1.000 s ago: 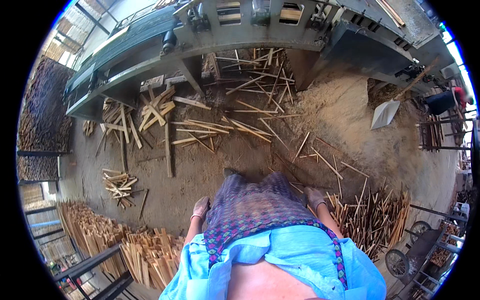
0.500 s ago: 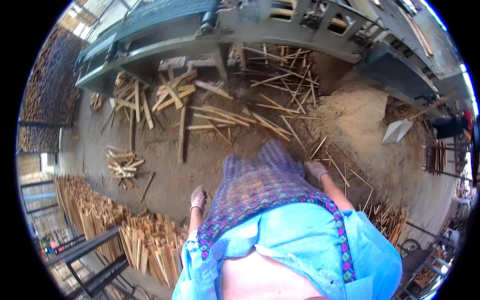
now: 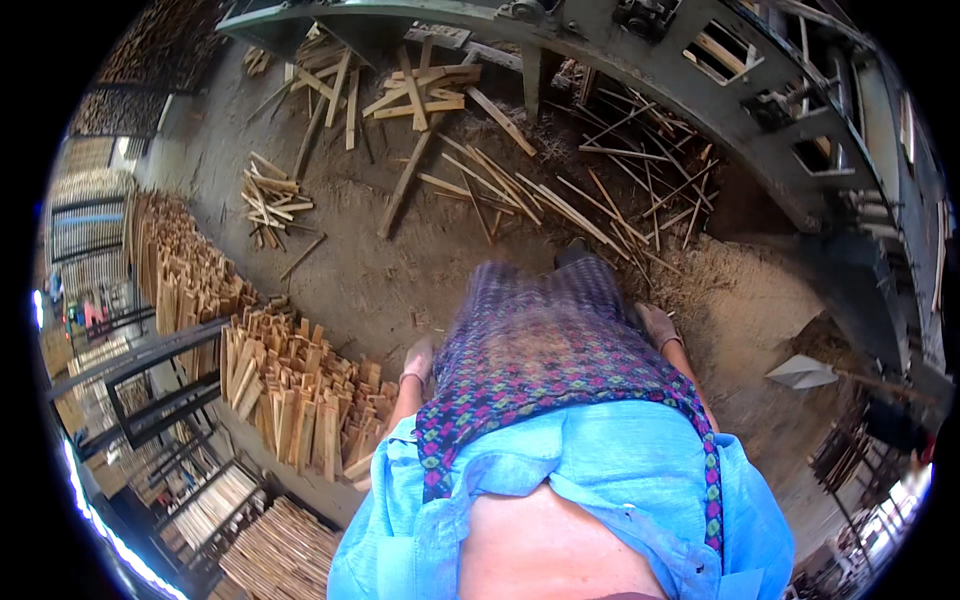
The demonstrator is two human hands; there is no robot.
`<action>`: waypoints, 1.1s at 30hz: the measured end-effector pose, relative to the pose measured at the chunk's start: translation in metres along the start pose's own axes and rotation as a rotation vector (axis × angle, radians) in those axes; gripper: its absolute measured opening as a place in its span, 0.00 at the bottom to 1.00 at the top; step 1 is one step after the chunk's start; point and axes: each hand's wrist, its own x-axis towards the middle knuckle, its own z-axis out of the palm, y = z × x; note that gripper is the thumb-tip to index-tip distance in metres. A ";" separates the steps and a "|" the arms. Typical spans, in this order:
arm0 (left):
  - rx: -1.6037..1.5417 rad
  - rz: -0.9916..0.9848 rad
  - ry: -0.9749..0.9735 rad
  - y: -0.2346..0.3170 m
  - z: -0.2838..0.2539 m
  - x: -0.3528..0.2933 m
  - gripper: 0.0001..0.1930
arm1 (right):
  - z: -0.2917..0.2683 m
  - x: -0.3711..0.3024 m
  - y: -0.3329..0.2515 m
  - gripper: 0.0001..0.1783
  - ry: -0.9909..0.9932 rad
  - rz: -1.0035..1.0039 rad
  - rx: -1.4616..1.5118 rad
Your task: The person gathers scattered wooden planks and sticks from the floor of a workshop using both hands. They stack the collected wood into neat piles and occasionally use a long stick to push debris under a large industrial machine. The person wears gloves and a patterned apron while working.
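My left hand [image 3: 418, 361], in a pale glove, hangs beside the patterned apron [image 3: 560, 345], not far from a row of upright wooden slats [image 3: 300, 385]. On the other side of the apron, my right hand [image 3: 657, 325], gloved too, hangs low over the sawdust-strewn floor. Nothing shows sticking out of either hand. Both hands are blurred, and how their fingers are bent does not show clearly. Ahead of my feet lie loose wood strips [image 3: 570, 210], some crossed over one another. Farther left is a small heap of short wood pieces [image 3: 270, 202].
A large grey machine frame [image 3: 700, 80] spans the far side and curves down on the right. A jumbled pile of thin sticks [image 3: 660, 165] lies beneath it. Sawdust [image 3: 755, 290] and a pale shovel blade [image 3: 802, 372] are at the right. A dark metal rack [image 3: 140, 365] stands left.
My view has turned: the wood heaps and machine have shifted up and to the right. More stacked slats show at lower left. Both hands still hang at my sides, and a dark shoe now shows ahead.
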 end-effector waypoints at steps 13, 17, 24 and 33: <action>0.044 0.142 0.023 0.130 -0.020 0.095 0.13 | -0.110 0.003 0.147 0.28 0.367 0.255 0.284; -0.207 -0.067 -0.148 0.151 -0.014 0.105 0.17 | -0.103 -0.017 0.151 0.30 0.270 0.129 -0.132; -0.033 -0.001 -0.130 0.143 -0.013 0.046 0.17 | -0.143 0.005 0.052 0.32 0.131 0.059 -0.250; -0.251 -0.313 -0.303 0.083 0.010 0.060 0.20 | -0.147 0.020 0.009 0.30 0.251 0.053 0.142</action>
